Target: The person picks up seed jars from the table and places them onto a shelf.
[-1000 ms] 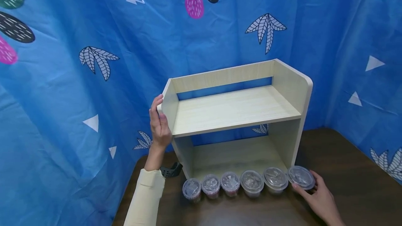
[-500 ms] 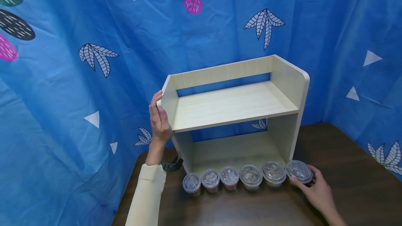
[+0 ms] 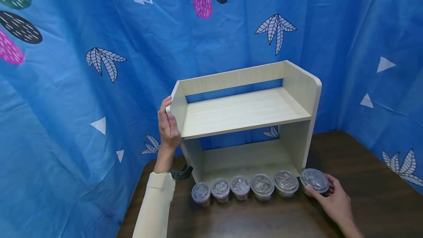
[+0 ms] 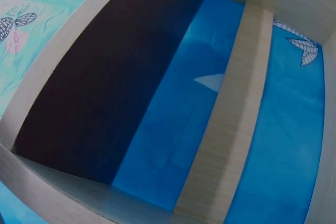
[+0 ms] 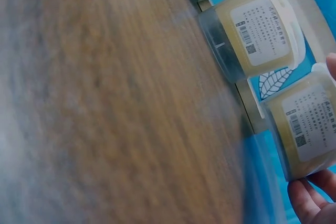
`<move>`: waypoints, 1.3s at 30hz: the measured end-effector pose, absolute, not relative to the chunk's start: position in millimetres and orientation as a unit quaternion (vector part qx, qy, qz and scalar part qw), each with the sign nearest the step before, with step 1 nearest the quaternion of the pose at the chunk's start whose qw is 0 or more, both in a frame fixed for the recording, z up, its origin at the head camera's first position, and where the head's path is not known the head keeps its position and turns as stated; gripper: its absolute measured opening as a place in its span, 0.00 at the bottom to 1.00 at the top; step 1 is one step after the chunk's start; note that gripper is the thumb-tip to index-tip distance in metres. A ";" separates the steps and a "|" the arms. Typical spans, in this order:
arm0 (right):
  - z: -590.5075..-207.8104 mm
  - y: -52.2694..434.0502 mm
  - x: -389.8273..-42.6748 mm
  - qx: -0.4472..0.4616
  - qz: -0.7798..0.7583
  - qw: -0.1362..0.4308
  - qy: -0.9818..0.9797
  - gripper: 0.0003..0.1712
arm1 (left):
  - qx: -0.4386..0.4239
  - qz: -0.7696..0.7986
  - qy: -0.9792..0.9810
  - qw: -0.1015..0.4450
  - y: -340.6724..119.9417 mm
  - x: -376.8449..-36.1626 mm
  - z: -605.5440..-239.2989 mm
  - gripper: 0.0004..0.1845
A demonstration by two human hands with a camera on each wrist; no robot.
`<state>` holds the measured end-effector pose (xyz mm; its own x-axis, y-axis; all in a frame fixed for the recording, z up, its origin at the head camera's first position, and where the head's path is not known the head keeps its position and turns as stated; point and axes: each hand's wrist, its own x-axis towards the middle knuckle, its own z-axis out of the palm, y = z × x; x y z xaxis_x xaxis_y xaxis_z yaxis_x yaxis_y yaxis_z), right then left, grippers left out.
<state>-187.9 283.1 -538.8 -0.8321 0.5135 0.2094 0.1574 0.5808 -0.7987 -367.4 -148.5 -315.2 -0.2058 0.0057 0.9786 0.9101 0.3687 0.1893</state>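
A pale wooden two-level shelf (image 3: pixel 244 113) stands at the back of a dark wooden table (image 3: pixel 363 179). My left hand (image 3: pixel 167 126) rests flat against the outside of its left side panel, fingers straight and reaching the top edge. Several clear-lidded plastic cups (image 3: pixel 241 186) stand in a row in front of the shelf. My right hand (image 3: pixel 325 191) grips the rightmost cup (image 3: pixel 314 180), fingers curled round its side. In the right wrist view that labelled cup (image 5: pixel 307 129) lies by my fingertips (image 5: pixel 307 200), with its neighbour (image 5: pixel 252 30) beside it. The left wrist view shows only a shelf board (image 4: pixel 236 108).
A blue patterned cloth (image 3: pixel 82 102) hangs close behind and on both sides of the table. Bare tabletop (image 5: pixel 105 103) stretches in front of the cups and to the right of the shelf. A black strap (image 3: pixel 180 173) sits at my left wrist.
The view has shifted slightly. My left hand stays on the side panel, and my right hand stays at the rightmost cup, a little closer round it.
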 end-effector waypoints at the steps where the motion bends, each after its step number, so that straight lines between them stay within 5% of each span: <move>1: -538.1 283.0 -187.7 -0.198 0.415 0.217 -0.861 0.53 | -0.354 -0.436 -0.645 0.519 -148.8 -367.3 -315.5 0.22; 39: -496.4 271.0 -181.1 -0.209 0.436 0.253 -0.838 0.49 | -0.334 -0.427 -0.659 0.521 -149.2 -362.5 -314.7 0.22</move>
